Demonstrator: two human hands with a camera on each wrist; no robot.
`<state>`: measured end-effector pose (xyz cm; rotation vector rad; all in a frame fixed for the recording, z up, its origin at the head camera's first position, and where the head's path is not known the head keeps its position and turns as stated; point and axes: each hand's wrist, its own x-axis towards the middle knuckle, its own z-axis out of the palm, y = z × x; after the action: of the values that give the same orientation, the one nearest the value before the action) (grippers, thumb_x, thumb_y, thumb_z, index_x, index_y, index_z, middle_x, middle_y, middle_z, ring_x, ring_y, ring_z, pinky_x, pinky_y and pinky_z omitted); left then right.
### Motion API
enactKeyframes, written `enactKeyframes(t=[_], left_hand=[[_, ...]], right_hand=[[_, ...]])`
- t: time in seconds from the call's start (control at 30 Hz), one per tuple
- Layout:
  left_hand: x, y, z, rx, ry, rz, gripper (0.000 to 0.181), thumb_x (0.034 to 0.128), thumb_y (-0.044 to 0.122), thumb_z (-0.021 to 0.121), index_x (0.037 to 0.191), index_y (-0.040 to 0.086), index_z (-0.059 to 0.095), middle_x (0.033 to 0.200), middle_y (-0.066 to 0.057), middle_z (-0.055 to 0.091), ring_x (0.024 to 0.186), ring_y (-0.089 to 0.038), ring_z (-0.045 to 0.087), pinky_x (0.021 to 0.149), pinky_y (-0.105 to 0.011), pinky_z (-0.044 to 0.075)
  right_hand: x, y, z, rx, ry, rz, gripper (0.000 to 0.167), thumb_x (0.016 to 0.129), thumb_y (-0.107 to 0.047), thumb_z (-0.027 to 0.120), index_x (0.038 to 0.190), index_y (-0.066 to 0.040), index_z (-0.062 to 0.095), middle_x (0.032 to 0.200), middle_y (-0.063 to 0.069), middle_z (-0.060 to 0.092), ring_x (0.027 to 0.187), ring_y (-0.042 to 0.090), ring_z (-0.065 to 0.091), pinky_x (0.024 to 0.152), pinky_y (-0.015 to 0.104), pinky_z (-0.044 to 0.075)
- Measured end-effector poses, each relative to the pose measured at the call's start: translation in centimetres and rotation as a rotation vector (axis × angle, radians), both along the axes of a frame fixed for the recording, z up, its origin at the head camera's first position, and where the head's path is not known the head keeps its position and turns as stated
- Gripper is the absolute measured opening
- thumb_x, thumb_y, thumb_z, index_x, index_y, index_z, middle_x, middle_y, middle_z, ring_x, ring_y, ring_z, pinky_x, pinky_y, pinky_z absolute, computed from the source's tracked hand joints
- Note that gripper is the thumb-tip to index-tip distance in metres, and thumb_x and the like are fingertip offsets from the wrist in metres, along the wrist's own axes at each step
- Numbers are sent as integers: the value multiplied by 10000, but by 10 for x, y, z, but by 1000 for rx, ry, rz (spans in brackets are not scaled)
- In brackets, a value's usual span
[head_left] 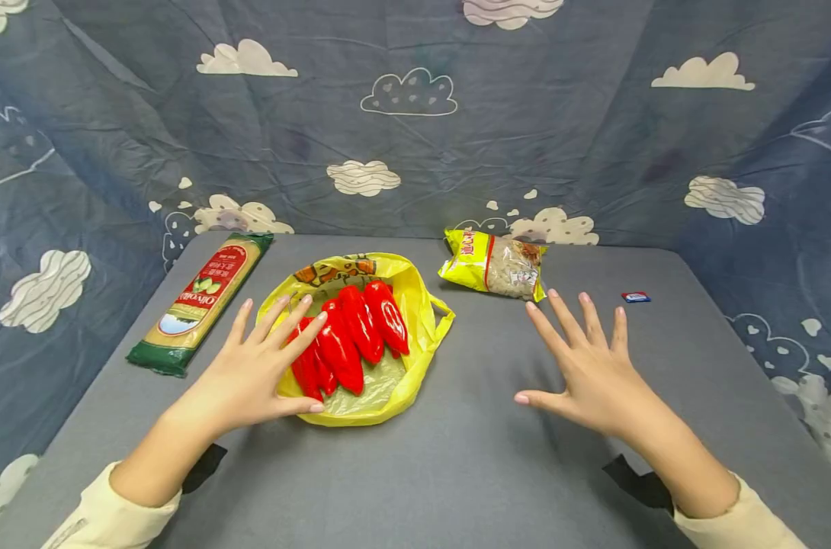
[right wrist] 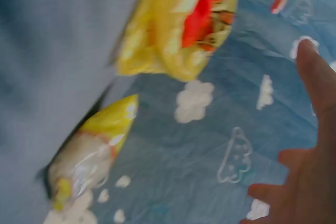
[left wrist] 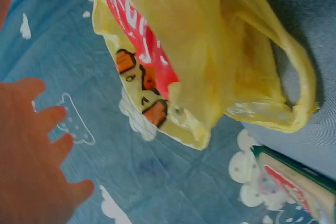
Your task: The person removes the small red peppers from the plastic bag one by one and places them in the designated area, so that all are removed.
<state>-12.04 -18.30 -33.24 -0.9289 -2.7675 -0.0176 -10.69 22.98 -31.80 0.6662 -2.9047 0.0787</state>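
Left of the yellow plastic bag (head_left: 421, 324), on the grey counter (head_left: 457, 473), a long Olivoila pasta pack (head_left: 206, 297), lying aslant, green at both ends, red label towards the far end. Beyond the bag and to its right, a pillow-shaped pack (head_left: 511, 267), mostly yellow at one end, with a see-through stretch of pale contents. Farther right of the bag, a tiny red-and-blue packet (head_left: 636, 297). Behind the bag and off to both sides, hanging cloud-print cloth (head_left: 415, 137).

Over the bag's left side in the head view, the left grip (head_left: 251, 374): fingers spread wide, nothing held, covering part of the rim and contents, yet apart from the bag in the left wrist view. Well to the right of the bag, the right grip (head_left: 597, 374), equally spread, nothing held.

Bag itself set on the counter, mouth gaping upward, plastic thin and creased, handle loop (head_left: 443, 306) at its right, orange-and-black cartoon print along the far rim, red band with white lettering on the outside. Inside the bag, at least five glossy red peppers (head_left: 340, 347), tapered, lying side by side, a white mark on the rightmost.
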Motion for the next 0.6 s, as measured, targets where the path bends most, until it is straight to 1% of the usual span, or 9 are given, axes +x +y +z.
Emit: enactKeyframes(t=[0.07,0.13,0.2,0.27,0.33,0.4,0.43,0.5,0.6], left_hand=[[0,-3,-1,24,16,-3,985,680,738,514,1429,158,245,1476,-88,128,1323,-311,97,1019,-544,-18],[-1,-6,-3,62,44,-12,974,690,730,515,1425,145,256,1469,-93,151,1316,-318,124,1025,-537,11],[-2,-8,-5,108,70,-19,956,705,722,508,1420,135,266,1460,-101,175,1302,-333,158,1029,-529,38],[-2,-11,-9,161,93,-15,931,729,725,467,1416,128,271,1449,-111,199,1284,-347,192,1031,-521,64],[-3,-14,-13,217,114,0,903,754,729,402,1414,127,270,1434,-124,221,1261,-362,223,1021,-527,108],[-2,-18,-19,277,131,26,871,777,714,357,1412,125,269,1414,-142,244,1239,-370,250,1000,-538,157],[-2,-19,-22,309,134,48,856,783,699,374,1409,123,274,1405,-149,255,1231,-373,260,984,-550,182],[-2,-23,-28,374,124,105,833,787,628,501,1408,122,274,1386,-164,273,1205,-395,283,946,-574,225],[-3,-27,-36,484,70,204,824,756,409,695,1407,119,280,1349,-188,308,1168,-428,312,902,-602,259]], right_hand=[[-4,-9,4,-62,39,51,1017,706,-681,560,1455,-214,57,1485,111,30,1315,380,-78,953,613,-121],[-8,-18,6,-152,83,126,983,720,-643,584,1451,-188,110,1478,109,76,1323,370,-22,984,588,-81],[-14,-28,8,-252,121,214,942,740,-639,565,1439,-154,162,1466,110,125,1323,356,42,1009,559,-41],[-21,-39,8,-360,151,295,895,761,-642,531,1418,-121,218,1449,104,181,1314,334,115,1026,533,33],[-29,-50,5,-456,165,359,849,785,-626,504,1397,-92,257,1431,95,231,1298,308,182,1027,510,113],[-37,-61,1,-539,154,403,809,795,-562,552,1383,-77,282,1409,90,276,1278,282,234,1016,483,182],[-41,-66,-2,-575,139,416,791,792,-510,598,1377,-75,293,1396,87,295,1270,269,252,1008,471,210],[-48,-77,-9,-631,102,426,772,775,-388,683,1374,-78,306,1381,80,320,1258,244,277,1004,443,242],[-59,-92,-20,-696,40,419,761,743,-215,747,1365,-82,329,1352,79,353,1229,223,326,984,404,301]])
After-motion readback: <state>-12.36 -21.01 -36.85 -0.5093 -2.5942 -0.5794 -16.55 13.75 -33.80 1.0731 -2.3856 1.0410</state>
